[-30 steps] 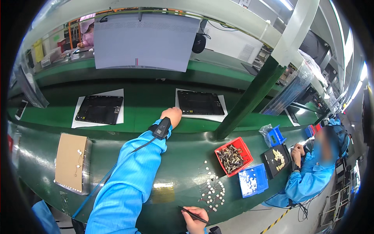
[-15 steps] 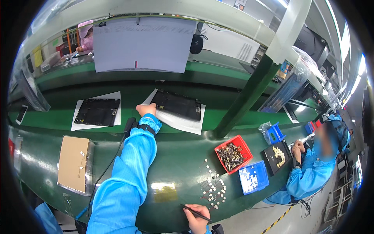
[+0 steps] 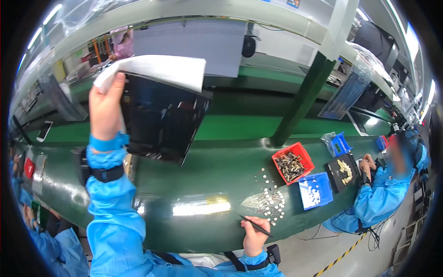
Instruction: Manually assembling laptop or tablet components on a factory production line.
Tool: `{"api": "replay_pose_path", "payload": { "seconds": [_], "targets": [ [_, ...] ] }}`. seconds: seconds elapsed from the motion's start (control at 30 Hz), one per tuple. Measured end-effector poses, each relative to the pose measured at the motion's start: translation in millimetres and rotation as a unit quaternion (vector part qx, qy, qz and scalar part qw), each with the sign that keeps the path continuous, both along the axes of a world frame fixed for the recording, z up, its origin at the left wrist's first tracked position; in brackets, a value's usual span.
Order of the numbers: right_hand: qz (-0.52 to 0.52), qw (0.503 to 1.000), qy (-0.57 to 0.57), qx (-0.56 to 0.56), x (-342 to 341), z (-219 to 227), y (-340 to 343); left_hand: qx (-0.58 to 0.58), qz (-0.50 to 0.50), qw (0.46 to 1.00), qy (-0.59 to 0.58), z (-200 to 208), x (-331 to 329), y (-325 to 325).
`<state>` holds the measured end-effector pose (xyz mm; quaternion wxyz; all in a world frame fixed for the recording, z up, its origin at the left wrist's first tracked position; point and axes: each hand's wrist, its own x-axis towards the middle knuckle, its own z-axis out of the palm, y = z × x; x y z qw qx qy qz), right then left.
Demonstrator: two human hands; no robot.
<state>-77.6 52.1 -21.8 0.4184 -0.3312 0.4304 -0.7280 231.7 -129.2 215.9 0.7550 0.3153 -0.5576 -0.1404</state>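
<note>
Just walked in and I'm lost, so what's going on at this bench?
The person's left hand holds a black panel and a white sheet up above the green bench. The right hand holds a thin black tool near small white parts scattered on that surface. Farther right stand a red bin and a blue bin.

The sheet (image 3: 161,68) is white, the panel (image 3: 157,115) black.

Green bench (image 3: 230,171); red bin (image 3: 307,156); blue bin (image 3: 326,189); white-tipped leads (image 3: 275,203)
</note>
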Motion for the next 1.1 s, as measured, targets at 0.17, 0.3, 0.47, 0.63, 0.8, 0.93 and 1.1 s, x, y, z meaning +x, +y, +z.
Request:
{"api": "replay_pose_path", "payload": {
  "seconds": [0.17, 0.3, 0.47, 0.63, 0.8, 0.93, 1.1],
  "targets": [
    [-0.013, 1.000, -0.021, -0.018, -2.6, 3.3, 1.9, 0.200, -0.281, 0.929, -0.136, 38.5, 40.2, 82.2],
    [-0.009, 1.000, -0.023, -0.014, -2.6, -2.1, -1.0, 0.406, -0.350, 0.791, -0.296, -19.2, -19.6, 87.0],
    [-0.026, 0.998, -0.050, -0.026, -2.3, 1.1, -0.7, 0.365, -0.488, 0.670, -0.423, -157.9, -107.3, 84.6],
    [-0.023, 0.999, -0.033, -0.015, 0.2, 1.6, -0.5, 0.323, -0.340, 0.705, -0.533, -194.7, -137.6, 92.3],
    [-0.027, 0.999, -0.010, -0.016, 0.0, 1.9, -0.8, 0.256, -0.137, 0.788, -0.543, -178.0, -102.0, 118.6],
    [-0.027, 1.000, 0.013, 0.007, 1.9, 6.4, -1.4, 0.226, -0.086, 0.761, -0.602, -203.0, -81.9, 132.8],
    [-0.044, 0.998, 0.048, 0.017, 7.1, 25.0, -2.2, 0.257, -0.079, 0.765, -0.585, -203.6, -83.2, 114.8]
  ]
}}
